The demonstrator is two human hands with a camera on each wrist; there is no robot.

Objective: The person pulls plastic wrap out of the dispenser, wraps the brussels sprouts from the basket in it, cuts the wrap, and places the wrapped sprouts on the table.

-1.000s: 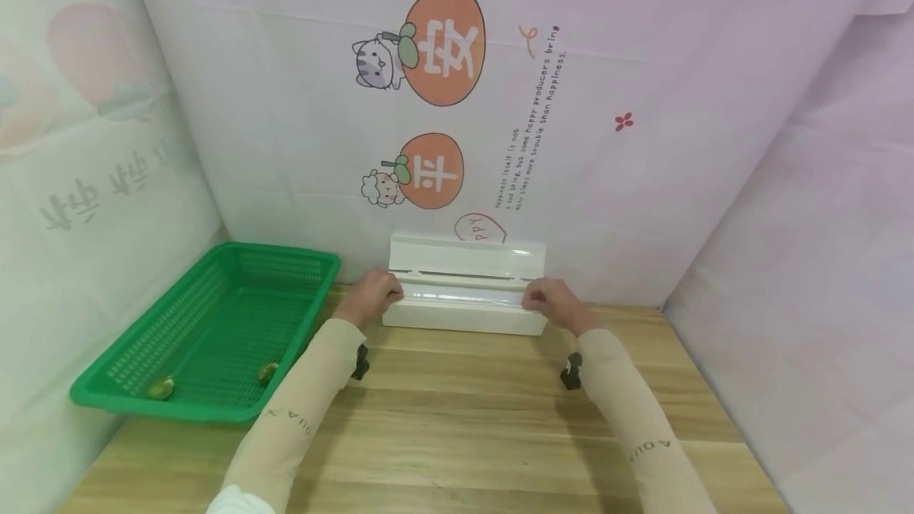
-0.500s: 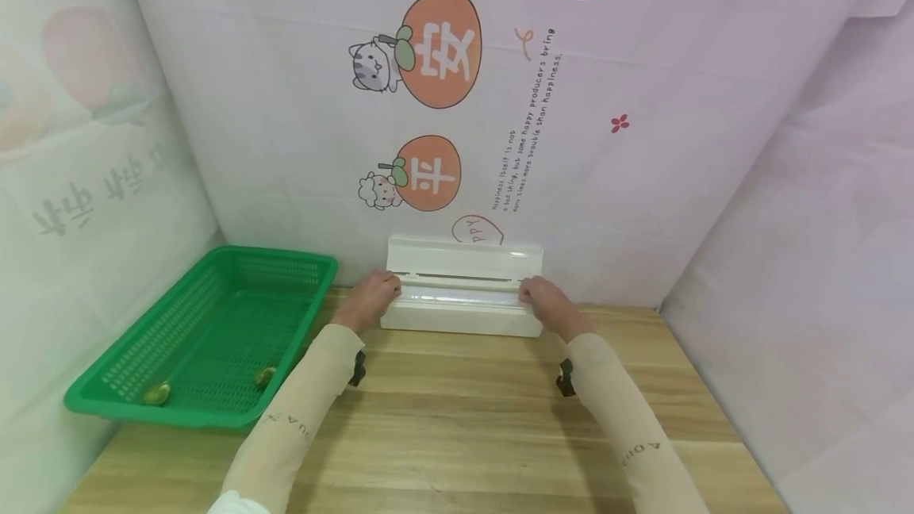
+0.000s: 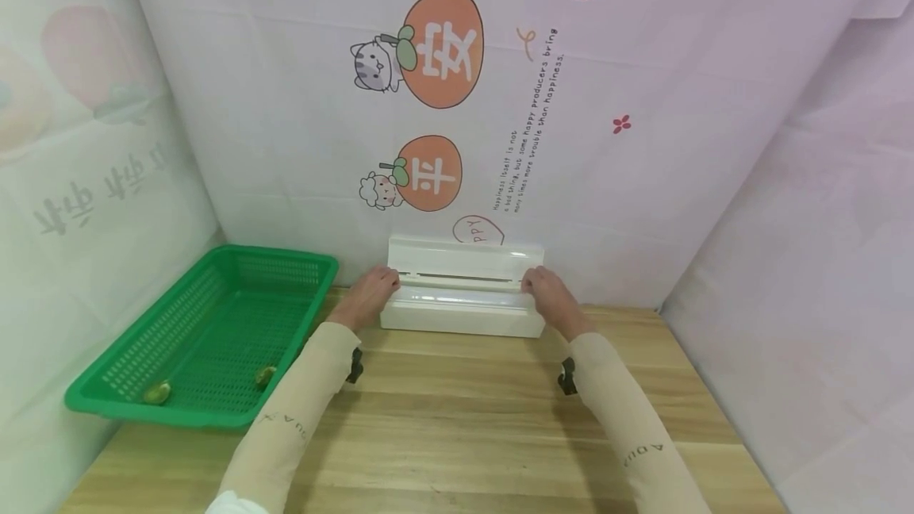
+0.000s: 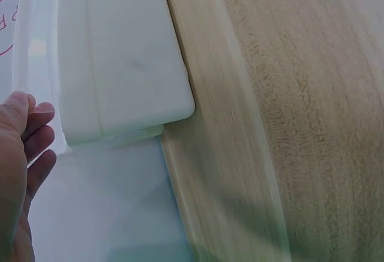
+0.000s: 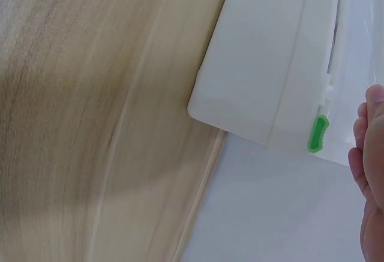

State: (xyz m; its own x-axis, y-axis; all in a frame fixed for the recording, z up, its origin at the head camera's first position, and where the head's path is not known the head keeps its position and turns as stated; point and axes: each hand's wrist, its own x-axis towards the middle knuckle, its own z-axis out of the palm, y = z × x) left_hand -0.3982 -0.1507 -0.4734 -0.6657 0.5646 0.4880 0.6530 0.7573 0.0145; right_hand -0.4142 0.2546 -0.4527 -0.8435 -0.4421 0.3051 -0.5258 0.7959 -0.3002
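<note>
A long white cling film dispenser stands against the back wall, its lid tipped back. Clear cling film shines along its opening. At the left end my left hand pinches the film's edge between thumb and curled fingers; the left wrist view shows this hand beside the dispenser's corner. My right hand pinches the film at the other end. Close to those fingers, a green slider sits on the cutter strip in the right wrist view.
A green plastic basket stands on the left, with a small yellowish round thing and another like it inside. The wooden table meets cloth-covered walls at the back and sides.
Both hands have risen slightly and moved back toward the lid, still pinching the film. The dispenser and basket keep their places.
</note>
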